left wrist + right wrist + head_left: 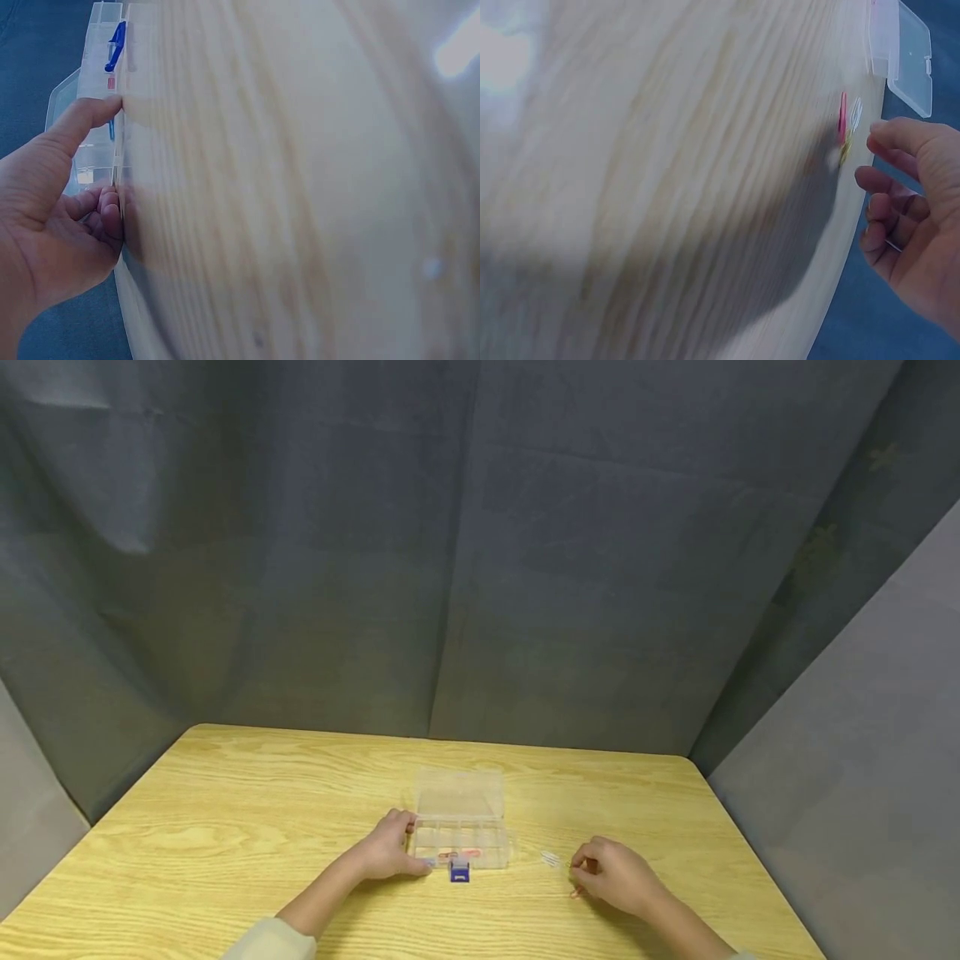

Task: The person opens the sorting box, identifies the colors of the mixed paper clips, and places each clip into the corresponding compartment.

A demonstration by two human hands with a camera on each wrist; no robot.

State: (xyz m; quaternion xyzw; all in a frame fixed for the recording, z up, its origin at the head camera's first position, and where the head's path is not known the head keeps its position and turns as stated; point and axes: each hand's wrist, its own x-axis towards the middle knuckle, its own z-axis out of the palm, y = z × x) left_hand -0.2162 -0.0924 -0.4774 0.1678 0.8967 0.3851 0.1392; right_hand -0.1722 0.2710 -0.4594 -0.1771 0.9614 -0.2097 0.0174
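Note:
A clear plastic compartment box (495,858) stands on the wooden table with its lid (460,793) raised at the back. Small blue and red pieces show in its front compartments, and a blue latch (460,871) hangs at the front. My left hand (381,850) grips the box's left end, thumb at the front corner and fingers around the far side. To the right, my right hand (922,202) hovers with loosely bent fingers, thumb and forefinger apart and nothing visible between them. Close by its fingertips lie white paper clips (856,114), a red one (843,116) and yellow ones (846,147).
The wood-grain table (262,827) reaches back to a dark grey curtain (360,568). Pale panels (862,735) stand at both sides. The clips lie to the right of the box, between it and my right hand.

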